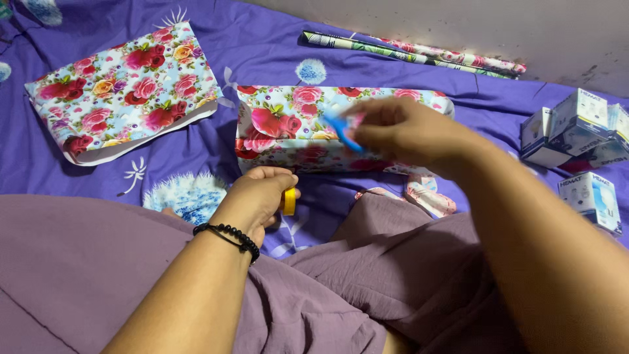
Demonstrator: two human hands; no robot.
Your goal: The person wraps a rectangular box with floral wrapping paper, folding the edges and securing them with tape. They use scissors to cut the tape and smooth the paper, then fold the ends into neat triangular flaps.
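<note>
1. Purple bedsheet (262,46) with pale dandelion prints carries everything; a bare strip of it runs between the two wrapped parcels.
2. The floral-wrapped box (288,128) lies just beyond the knees, its near edge close to both hands.
3. The left hand (259,196), with a black bead bracelet (229,237) at the wrist, is closed around a yellow tape roll (289,201) just in front of that edge.
4. The right hand (400,131) hovers over the box's right half, pinching a blurred blue tool (342,130).
5. A second floral parcel (124,88) sits at far left; wrapping-paper rolls (413,52) lie by the wall; small white cartons (580,134) crowd the right edge.
</note>
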